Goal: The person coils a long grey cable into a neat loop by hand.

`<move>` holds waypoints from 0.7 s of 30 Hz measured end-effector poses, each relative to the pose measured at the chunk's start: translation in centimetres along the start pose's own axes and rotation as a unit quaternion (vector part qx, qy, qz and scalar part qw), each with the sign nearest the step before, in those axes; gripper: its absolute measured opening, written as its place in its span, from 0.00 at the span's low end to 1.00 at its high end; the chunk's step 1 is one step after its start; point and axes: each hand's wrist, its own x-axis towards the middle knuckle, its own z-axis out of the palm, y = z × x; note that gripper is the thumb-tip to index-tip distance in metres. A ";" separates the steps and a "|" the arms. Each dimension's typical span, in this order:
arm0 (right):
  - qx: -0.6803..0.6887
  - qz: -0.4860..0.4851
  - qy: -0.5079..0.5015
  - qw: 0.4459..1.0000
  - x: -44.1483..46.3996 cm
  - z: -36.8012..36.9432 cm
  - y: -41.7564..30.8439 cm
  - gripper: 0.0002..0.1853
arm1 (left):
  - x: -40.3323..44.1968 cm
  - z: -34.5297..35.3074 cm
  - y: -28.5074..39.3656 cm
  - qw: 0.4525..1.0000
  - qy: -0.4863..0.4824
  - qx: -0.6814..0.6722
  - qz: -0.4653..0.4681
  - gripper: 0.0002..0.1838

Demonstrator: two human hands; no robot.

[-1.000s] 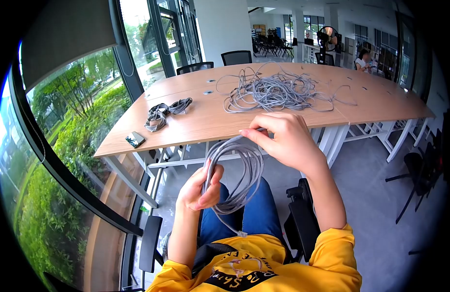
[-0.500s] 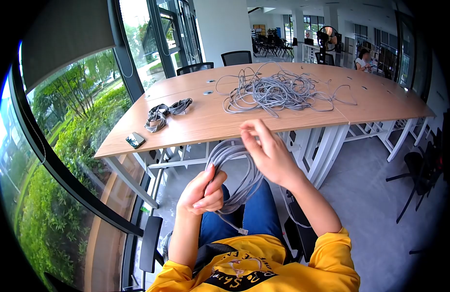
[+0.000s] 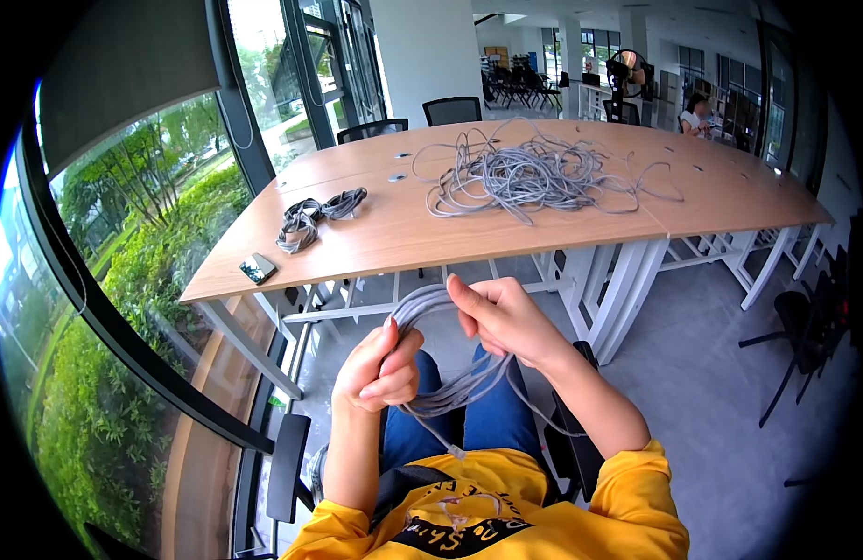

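A coil of grey network cable [image 3: 455,397] hangs over my lap, in front of the table edge. My left hand [image 3: 380,364] is closed around the left side of its loops. On the upper right of the coil, my right hand [image 3: 501,317] is closed, thumb pointing up, with the loops running into its fingers. One cable end with a clear plug [image 3: 457,453] dangles below the coil near the shirt. A loose strand trails from beneath my right hand toward the chair's right armrest.
The wooden table [image 3: 403,238] bears a big tangled heap of grey cable [image 3: 534,177], a tied cable bundle [image 3: 305,224] and a phone-like object [image 3: 258,269]. Black armrests [image 3: 288,467] flank me. A window stands at left; a seated person [image 3: 695,119] is far back right.
My right hand has come down from above the coil, and its raised fingers have closed on the loops. The coil has flattened and widened. My left hand keeps its hold, slightly shifted left.
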 end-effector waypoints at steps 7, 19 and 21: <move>0.057 0.017 -0.008 0.998 -0.1 -0.5 -0.3 0.27 | 0.4 0.7 0.6 0.968 0.160 0.189 0.044 0.19; -0.120 -0.124 0.075 0.982 0.6 -1.0 -0.7 0.28 | 1.0 1.4 -0.4 0.967 0.161 0.196 -0.012 0.19; -0.136 -0.205 0.105 0.963 0.4 -0.4 -1.3 0.27 | 0.9 1.4 -0.6 0.966 0.165 0.197 -0.004 0.20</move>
